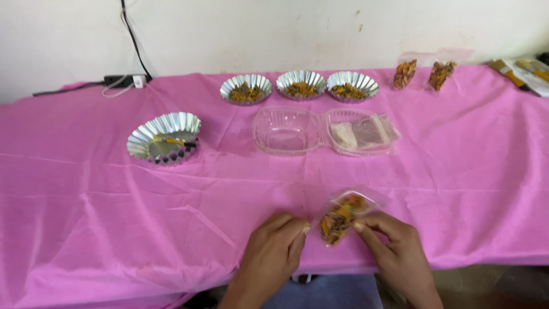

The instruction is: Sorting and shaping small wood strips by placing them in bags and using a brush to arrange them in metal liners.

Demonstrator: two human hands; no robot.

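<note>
Both hands, left hand (273, 247) and right hand (396, 247), pinched a small clear plastic pouch of orange-brown dried pieces (341, 216) at the pink-clothed counter (86, 217) edge; a loose pinch risked spilling pieces off the edge.

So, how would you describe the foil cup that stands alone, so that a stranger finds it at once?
Start at the pink tablecloth and look to its left part. There stands the lone foil cup, apart from the row of three foil cups near the wall. Unlike those, it is larger and almost empty.
</note>
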